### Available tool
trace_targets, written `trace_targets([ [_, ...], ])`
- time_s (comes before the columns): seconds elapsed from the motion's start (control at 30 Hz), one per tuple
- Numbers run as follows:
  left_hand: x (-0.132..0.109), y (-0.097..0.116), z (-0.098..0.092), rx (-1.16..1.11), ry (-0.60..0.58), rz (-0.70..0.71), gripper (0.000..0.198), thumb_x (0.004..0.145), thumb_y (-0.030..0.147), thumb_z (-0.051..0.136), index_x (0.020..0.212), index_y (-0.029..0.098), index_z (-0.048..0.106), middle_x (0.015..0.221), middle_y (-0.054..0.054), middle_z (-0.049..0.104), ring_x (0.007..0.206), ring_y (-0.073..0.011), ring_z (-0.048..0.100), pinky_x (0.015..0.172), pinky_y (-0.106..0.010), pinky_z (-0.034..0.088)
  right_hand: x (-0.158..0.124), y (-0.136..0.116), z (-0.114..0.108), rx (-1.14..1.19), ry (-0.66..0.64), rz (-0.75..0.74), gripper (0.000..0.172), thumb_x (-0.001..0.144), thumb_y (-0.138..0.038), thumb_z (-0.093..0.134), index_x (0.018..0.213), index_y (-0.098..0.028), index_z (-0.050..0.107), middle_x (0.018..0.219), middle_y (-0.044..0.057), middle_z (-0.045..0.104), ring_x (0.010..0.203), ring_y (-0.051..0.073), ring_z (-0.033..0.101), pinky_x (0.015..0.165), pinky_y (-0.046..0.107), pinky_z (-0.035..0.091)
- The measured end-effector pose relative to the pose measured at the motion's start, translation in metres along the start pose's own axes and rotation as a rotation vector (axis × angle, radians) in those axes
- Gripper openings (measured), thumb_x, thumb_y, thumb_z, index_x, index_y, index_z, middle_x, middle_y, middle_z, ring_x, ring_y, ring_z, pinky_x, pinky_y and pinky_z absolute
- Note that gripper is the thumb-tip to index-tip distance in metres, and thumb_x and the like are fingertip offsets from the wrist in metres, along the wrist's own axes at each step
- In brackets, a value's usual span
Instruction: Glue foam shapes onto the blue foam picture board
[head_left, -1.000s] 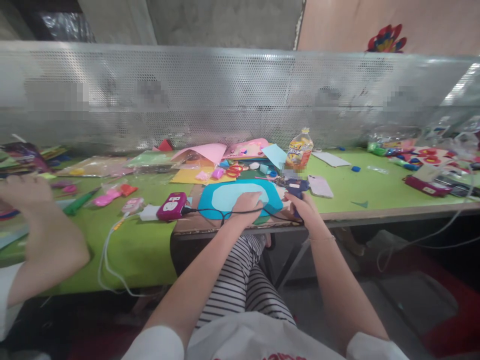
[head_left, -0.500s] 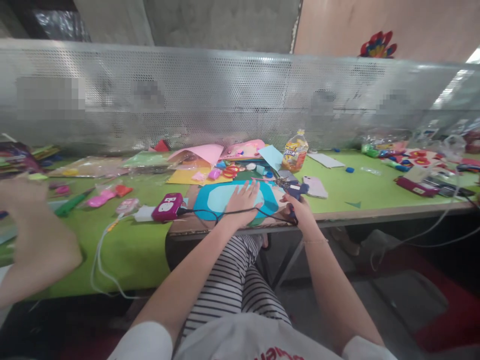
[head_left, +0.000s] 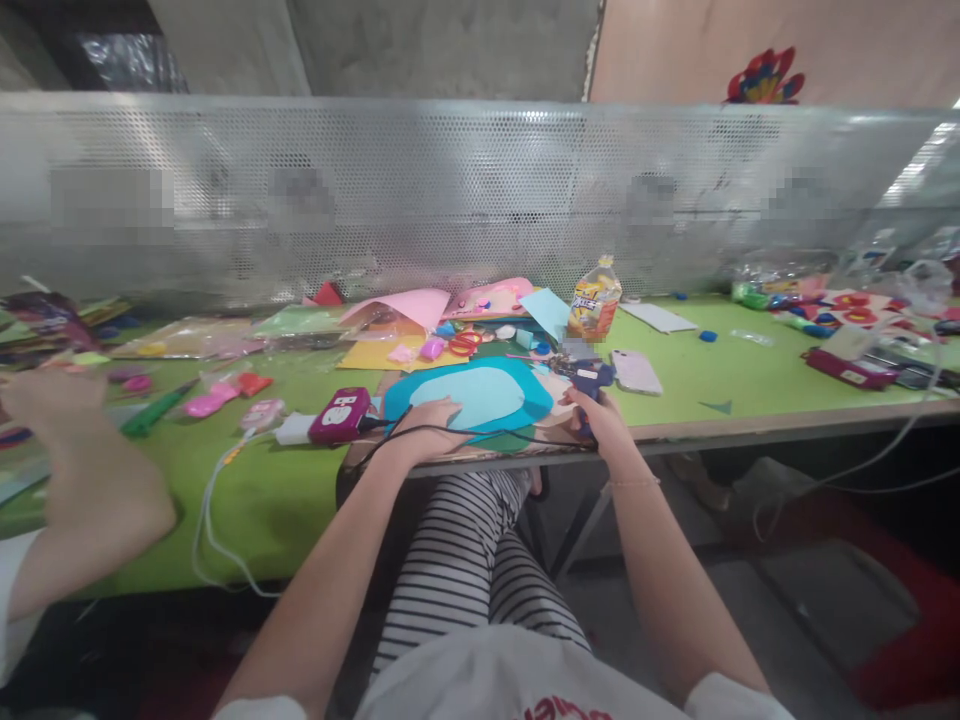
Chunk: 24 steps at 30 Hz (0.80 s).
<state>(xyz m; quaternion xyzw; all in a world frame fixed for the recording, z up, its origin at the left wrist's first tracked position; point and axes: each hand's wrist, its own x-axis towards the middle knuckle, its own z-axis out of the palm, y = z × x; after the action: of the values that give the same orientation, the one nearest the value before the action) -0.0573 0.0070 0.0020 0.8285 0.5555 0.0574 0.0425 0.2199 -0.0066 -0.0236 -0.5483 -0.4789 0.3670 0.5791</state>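
My right hand is closed around a dark blue glue gun at the table's near edge. A black cord runs from it to a magenta power block on the left. In front of me lies a blue paper shape with a light blue paper oval on top. My left hand rests at the lower left of these papers, fingers stretched out and partly blurred. Dark green paper shows under the near edge.
An orange-yellow bottle and a phone lie beyond my right hand. Behind the blue paper are red scissors and pink paper. Another person's arm leans on the table at left. A perforated metal screen stands behind.
My left hand has slid left and toward me, from flat on the middle of the light blue oval to its lower left edge. My right hand keeps the glue gun in place.
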Motion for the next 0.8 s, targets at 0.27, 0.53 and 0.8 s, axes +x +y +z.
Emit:
trace_targets([
  [0.27, 0.022, 0.016, 0.010, 0.162, 0.055, 0.035, 0.037, 0.085, 0.045, 0.040, 0.093, 0.022, 0.067, 0.102, -0.009, 0.067, 0.096, -0.0245, 0.060, 0.082, -0.033, 0.044, 0.000, 0.004, -0.001, 0.003, -0.022, -0.044, 0.032, 0.069, -0.048, 0.059, 0.072, -0.015, 0.059, 0.044, -0.003, 0.054, 0.035, 0.009, 0.044, 0.042, 0.022, 0.036],
  [0.53, 0.030, 0.035, 0.009, 0.225, 0.140, 0.162, 0.057, 0.078, 0.066, 0.039, 0.092, 0.017, 0.064, 0.099, -0.013, 0.064, 0.096, -0.0262, 0.058, 0.079, -0.033, 0.045, -0.002, 0.001, 0.001, -0.051, -0.084, -0.036, 0.034, 0.070, -0.048, 0.057, 0.068, -0.015, 0.061, 0.037, -0.003, 0.048, 0.034, 0.010, 0.044, 0.041, 0.023, 0.036],
  [0.8, 0.047, 0.049, 0.020, 0.145, 0.204, 0.207, 0.046, 0.086, 0.054, 0.037, 0.099, 0.016, 0.060, 0.100, -0.013, 0.062, 0.096, -0.0249, 0.057, 0.076, -0.032, 0.044, 0.000, 0.003, 0.000, -0.110, -0.059, -0.072, 0.032, 0.073, -0.045, 0.056, 0.070, -0.014, 0.061, 0.038, -0.002, 0.051, 0.040, 0.012, 0.049, 0.048, 0.023, 0.040],
])
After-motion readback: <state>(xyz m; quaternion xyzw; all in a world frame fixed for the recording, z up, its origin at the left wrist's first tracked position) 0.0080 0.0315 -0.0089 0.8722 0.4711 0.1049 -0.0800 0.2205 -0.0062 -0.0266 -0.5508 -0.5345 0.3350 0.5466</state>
